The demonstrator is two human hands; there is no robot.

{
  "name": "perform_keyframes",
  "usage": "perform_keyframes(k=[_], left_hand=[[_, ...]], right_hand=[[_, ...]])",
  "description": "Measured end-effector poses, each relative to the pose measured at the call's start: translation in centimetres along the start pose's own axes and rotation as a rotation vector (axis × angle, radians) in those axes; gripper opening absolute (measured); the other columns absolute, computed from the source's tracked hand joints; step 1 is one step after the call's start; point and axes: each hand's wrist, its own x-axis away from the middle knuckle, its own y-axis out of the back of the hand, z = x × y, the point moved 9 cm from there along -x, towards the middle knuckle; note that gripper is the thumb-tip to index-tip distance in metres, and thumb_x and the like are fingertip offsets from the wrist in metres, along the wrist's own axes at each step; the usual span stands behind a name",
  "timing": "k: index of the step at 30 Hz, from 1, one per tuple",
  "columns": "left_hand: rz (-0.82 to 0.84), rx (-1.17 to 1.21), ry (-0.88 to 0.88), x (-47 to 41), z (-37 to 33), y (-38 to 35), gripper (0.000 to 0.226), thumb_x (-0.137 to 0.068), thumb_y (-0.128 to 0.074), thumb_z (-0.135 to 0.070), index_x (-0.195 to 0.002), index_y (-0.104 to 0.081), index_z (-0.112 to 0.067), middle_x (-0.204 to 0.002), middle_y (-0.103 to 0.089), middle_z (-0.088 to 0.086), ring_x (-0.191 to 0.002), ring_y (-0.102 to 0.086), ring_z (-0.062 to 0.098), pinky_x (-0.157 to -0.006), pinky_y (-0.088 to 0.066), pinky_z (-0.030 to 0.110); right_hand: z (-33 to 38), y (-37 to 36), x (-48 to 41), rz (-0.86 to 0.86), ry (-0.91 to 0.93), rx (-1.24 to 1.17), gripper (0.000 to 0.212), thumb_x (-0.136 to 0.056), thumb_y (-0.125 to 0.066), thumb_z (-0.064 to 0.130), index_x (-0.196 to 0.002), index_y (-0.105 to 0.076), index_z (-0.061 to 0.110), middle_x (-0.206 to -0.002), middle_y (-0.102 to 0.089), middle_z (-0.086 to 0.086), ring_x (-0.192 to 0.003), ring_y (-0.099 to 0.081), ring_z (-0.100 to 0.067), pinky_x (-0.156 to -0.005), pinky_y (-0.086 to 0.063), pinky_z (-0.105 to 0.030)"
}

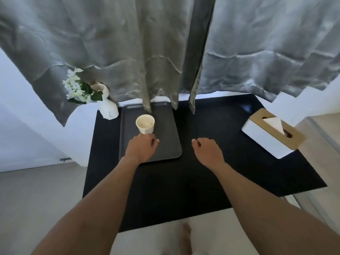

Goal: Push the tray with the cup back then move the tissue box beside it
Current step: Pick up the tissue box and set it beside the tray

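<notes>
A dark grey tray (166, 129) lies at the back left of the black table, its far edge under the curtain. A cream cup (145, 124) stands upright on it. My left hand (142, 148) rests over the tray's near part, just in front of the cup, fingers curled with nothing in them. My right hand (207, 150) hovers over the bare table to the right of the tray, fingers loosely curled, holding nothing. A white tissue box (266, 142) with a wooden lid and a tissue sticking out sits at the table's right edge, well apart from the tray.
The black table top (202, 181) spans the middle. A white vase (108, 107) with white flowers stands left of the tray at the back corner. Grey curtains (165, 52) hang down to the table's back edge. Pale floor lies around.
</notes>
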Motion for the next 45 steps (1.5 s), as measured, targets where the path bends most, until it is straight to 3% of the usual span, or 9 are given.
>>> perform_keyframes(k=[12, 15, 22, 26, 32, 38, 45], left_hand=[[0.084, 0.014, -0.233, -3.0, -14.4, -3.3, 0.018, -0.095, -0.050, -0.036, -0.107, -0.057, -0.023, -0.090, -0.064, -0.002, -0.086, -0.062, 0.020, -0.078, -0.051, 0.041], [0.121, 0.053, -0.255, -4.1, -18.4, -5.0, 0.024, -0.095, -0.052, -0.034, -0.115, -0.055, -0.021, -0.086, -0.063, -0.003, -0.084, -0.064, 0.018, -0.080, -0.053, 0.041], [0.170, 0.143, -0.212, -8.0, -27.4, -9.8, 0.037, -0.093, -0.056, -0.037, -0.126, -0.051, -0.022, -0.104, -0.063, -0.001, -0.091, -0.061, 0.014, -0.086, -0.052, 0.041], [0.209, 0.126, -0.164, -10.9, -31.6, -12.7, 0.044, -0.092, -0.057, -0.038, -0.132, -0.046, -0.023, -0.115, -0.061, 0.001, -0.100, -0.060, 0.015, -0.090, -0.050, 0.040], [0.224, 0.136, -0.099, -15.2, -36.3, -16.8, 0.062, -0.091, -0.059, -0.038, -0.145, -0.032, -0.023, -0.142, -0.048, 0.005, -0.125, -0.051, 0.024, -0.098, -0.044, 0.044], [0.264, 0.112, -0.061, -18.4, -38.7, -21.0, 0.070, -0.092, -0.056, -0.042, -0.149, -0.023, -0.022, -0.152, -0.033, 0.008, -0.134, -0.041, 0.029, -0.102, -0.041, 0.048], [0.310, 0.122, -0.018, -20.8, -39.1, -24.1, 0.068, -0.094, -0.054, -0.036, -0.151, -0.020, -0.021, -0.157, -0.021, 0.008, -0.141, -0.030, 0.031, -0.106, -0.036, 0.049]], right_hand=[[-9.9, 10.1, 0.5, -0.172, -0.086, -0.010, 0.032, -0.095, -0.043, 0.042, -0.071, -0.055, 0.025, -0.065, -0.060, 0.005, -0.061, -0.060, -0.008, -0.056, -0.038, -0.024], [-13.1, 12.6, 0.0, -0.215, -0.091, 0.016, 0.023, -0.094, -0.046, 0.041, -0.079, -0.053, 0.025, -0.073, -0.059, 0.008, -0.066, -0.057, -0.005, -0.063, -0.040, -0.023], [-22.1, 19.1, -1.5, -0.391, -0.174, -0.095, 0.019, -0.093, -0.053, 0.034, -0.106, -0.057, 0.021, -0.101, -0.061, 0.003, -0.088, -0.060, -0.014, -0.073, -0.046, -0.026], [-26.9, 22.1, -2.7, -0.418, -0.275, -0.104, 0.033, -0.093, -0.052, 0.031, -0.121, -0.045, 0.016, -0.124, -0.050, -0.007, -0.107, -0.056, -0.025, -0.084, -0.053, -0.040], [-33.4, 24.2, -4.7, -0.386, -0.437, -0.151, 0.045, -0.088, -0.055, 0.028, -0.127, -0.039, 0.012, -0.130, -0.040, -0.014, -0.120, -0.040, -0.033, -0.094, -0.041, -0.044], [-38.0, 23.6, -6.1, -0.325, -0.586, -0.329, 0.069, -0.086, -0.057, 0.028, -0.142, -0.020, 0.013, -0.144, -0.025, -0.016, -0.132, -0.029, -0.038, -0.104, -0.037, -0.053], [-40.0, 22.1, -7.6, -0.271, -0.646, -0.548, 0.081, -0.084, -0.060, 0.029, -0.147, -0.010, 0.017, -0.146, -0.026, -0.014, -0.126, -0.039, -0.037, -0.099, -0.043, -0.052]])
